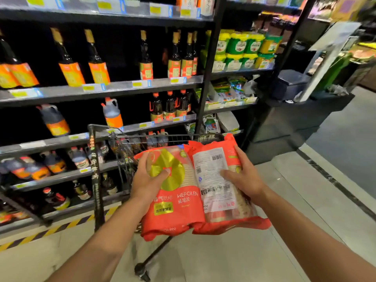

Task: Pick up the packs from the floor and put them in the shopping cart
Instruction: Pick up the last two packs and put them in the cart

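Observation:
I hold two red packs of paper cups side by side in the air, just over the near end of the shopping cart point(95, 159). My left hand point(149, 178) grips the left pack point(179, 208), which faces up with a gold disc and white lettering. My right hand point(243, 176) grips the right pack point(215, 180), turned to show its white label and barcodes. The cart is a dark wire basket with a black upright handle post. The packs hide most of its inside.
Dark shelves point(101, 88) of sauce bottles with orange labels run behind and left of the cart. A yellow-black striped line point(50, 231) marks the floor below them. To the right are shelves of green packets point(242, 45), a dark counter point(295, 119) and grey tiled floor point(264, 257).

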A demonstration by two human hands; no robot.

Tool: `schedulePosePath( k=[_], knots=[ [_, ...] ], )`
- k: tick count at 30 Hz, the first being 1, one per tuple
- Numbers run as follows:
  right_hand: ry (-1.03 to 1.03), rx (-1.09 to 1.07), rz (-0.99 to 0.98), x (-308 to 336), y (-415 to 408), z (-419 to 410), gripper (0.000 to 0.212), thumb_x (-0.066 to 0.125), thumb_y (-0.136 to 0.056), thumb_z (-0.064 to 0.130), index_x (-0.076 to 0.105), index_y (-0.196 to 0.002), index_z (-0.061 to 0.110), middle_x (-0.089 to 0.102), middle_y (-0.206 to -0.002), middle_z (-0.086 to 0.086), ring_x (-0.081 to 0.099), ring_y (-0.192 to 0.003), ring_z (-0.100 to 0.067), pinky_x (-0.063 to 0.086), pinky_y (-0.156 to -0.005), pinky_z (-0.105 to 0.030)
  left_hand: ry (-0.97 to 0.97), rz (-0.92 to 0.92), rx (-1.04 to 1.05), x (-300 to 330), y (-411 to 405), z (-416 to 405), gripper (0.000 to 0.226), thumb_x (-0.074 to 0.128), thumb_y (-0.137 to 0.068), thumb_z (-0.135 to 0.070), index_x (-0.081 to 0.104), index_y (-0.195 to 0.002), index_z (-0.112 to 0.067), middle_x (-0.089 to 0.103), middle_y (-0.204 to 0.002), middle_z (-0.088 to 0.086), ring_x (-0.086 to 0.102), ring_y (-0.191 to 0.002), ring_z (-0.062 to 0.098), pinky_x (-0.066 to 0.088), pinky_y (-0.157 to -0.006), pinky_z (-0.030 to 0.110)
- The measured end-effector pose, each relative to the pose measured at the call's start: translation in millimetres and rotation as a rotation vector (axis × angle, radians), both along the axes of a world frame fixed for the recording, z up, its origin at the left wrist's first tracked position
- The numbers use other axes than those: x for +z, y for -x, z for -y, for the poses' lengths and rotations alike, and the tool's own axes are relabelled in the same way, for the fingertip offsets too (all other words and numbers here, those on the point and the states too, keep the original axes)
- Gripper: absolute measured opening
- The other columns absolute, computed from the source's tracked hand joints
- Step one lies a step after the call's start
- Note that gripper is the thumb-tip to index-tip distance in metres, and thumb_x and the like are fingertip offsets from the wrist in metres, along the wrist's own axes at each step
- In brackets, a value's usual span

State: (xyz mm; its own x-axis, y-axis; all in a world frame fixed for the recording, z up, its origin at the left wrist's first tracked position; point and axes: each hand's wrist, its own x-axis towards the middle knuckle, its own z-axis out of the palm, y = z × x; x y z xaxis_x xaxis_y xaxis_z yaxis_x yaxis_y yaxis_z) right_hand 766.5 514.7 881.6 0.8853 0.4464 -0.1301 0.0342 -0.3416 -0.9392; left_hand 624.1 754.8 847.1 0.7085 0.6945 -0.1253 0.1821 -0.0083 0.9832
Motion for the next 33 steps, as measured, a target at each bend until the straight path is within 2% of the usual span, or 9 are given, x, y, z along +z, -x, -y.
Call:
schedulePosePath(
  k=[5, 9, 13, 19, 22, 24, 27, 30, 33],
  knots=[
    [-0.004, 0.093, -0.007, -22, -114, -11, 0.098, 0.078, -0.086, 0.005, 0.020, -0.161, 0.032, 0.073, -0.114, 0.007, 0.077, -0.099, -0.017, 0.063, -0.087, -0.046, 0.018, -0.005, 0.053, -22, -96, 2, 0.083, 0.077, -0.086, -0.028, 0.030, -0.153, -0.040, 0.044, -0.149, -0.022, 0.045, -0.135, 0.012, 0.047, -0.106, 0.044],
    [0.008, 0.207, 0.012, -37, -212, -37, 0.099, 0.078, -0.087, 0.005, 0.019, -0.162, 0.029, 0.071, -0.114, 0.012, 0.074, -0.094, -0.003, 0.062, -0.082, -0.031, -0.050, -0.068, 0.174, -36, -171, -3, 0.087, 0.079, -0.083, -0.034, 0.030, -0.154, -0.037, 0.046, -0.152, -0.017, 0.049, -0.135, 0.018, 0.047, -0.106, 0.048],
    [0.027, 0.291, 0.005, -59, -288, -69, 0.100, 0.079, -0.086, 0.005, 0.018, -0.163, 0.026, 0.069, -0.125, 0.001, 0.070, -0.112, -0.019, 0.057, -0.097, -0.043, -0.063, -0.119, 0.256, -55, -227, -17, 0.097, 0.079, -0.068, -0.053, 0.030, -0.152, -0.041, 0.048, -0.149, -0.009, 0.052, -0.131, 0.022, 0.050, -0.102, 0.052],
    [0.121, 0.366, -0.068, -125, -355, -98, 0.101, 0.080, -0.086, 0.008, 0.018, -0.163, 0.026, 0.071, -0.121, 0.007, 0.071, -0.111, -0.017, 0.057, -0.098, -0.047, 0.021, -0.157, 0.334, -117, -276, -27, 0.087, 0.082, -0.081, -0.028, 0.033, -0.154, -0.031, 0.053, -0.142, -0.010, 0.055, -0.124, 0.016, 0.049, -0.105, 0.047],
    [0.119, 0.347, -0.101, -177, -376, -104, 0.099, 0.083, -0.081, 0.002, 0.027, -0.159, 0.026, 0.073, -0.122, -0.003, 0.072, -0.095, 0.000, 0.059, -0.090, -0.025, 0.064, -0.204, 0.342, -167, -297, -27, 0.089, 0.082, -0.081, -0.024, 0.033, -0.156, -0.025, 0.049, -0.150, -0.007, 0.049, -0.134, 0.014, 0.043, -0.112, 0.044],
    [0.117, 0.398, -0.113, -212, -390, -108, 0.098, 0.083, -0.079, -0.004, 0.032, -0.154, 0.032, 0.076, -0.113, 0.005, 0.072, -0.089, 0.002, 0.057, -0.079, -0.016, 0.084, -0.233, 0.339, -200, -307, -27, 0.090, 0.083, -0.081, -0.022, 0.033, -0.156, -0.022, 0.046, -0.151, -0.006, 0.046, -0.139, 0.016, 0.040, -0.115, 0.044],
    [0.131, 0.406, -0.198, -261, -405, -101, 0.093, 0.087, -0.078, 0.011, 0.039, -0.152, 0.041, 0.079, -0.110, 0.009, 0.076, -0.098, -0.017, 0.064, -0.076, -0.041, 0.128, -0.257, 0.330, -247, -321, -21, 0.096, 0.085, -0.072, -0.033, 0.035, -0.153, -0.026, 0.049, -0.147, -0.012, 0.048, -0.135, 0.012, 0.038, -0.115, 0.035],
    [0.134, 0.431, -0.230, -293, -420, -93, 0.091, 0.075, -0.087, -0.002, 0.029, -0.159, 0.031, 0.079, -0.111, 0.005, 0.077, -0.094, -0.012, 0.066, -0.073, -0.035, 0.150, -0.296, 0.345, -278, -334, -13, 0.089, 0.081, -0.074, -0.028, 0.038, -0.152, -0.020, 0.046, -0.147, -0.010, 0.045, -0.134, 0.007, 0.035, -0.108, 0.015],
    [0.133, 0.473, -0.272, -311, -440, -94, 0.085, 0.071, -0.088, -0.002, 0.031, -0.158, 0.026, 0.074, -0.126, -0.005, 0.074, -0.111, -0.022, 0.064, -0.087, -0.043, 0.272, -0.278, 0.384, -301, -341, -12, 0.080, 0.081, -0.079, -0.021, 0.040, -0.146, -0.024, 0.048, -0.144, -0.007, 0.053, -0.126, 0.005, 0.045, -0.108, 0.025]
  ],
)
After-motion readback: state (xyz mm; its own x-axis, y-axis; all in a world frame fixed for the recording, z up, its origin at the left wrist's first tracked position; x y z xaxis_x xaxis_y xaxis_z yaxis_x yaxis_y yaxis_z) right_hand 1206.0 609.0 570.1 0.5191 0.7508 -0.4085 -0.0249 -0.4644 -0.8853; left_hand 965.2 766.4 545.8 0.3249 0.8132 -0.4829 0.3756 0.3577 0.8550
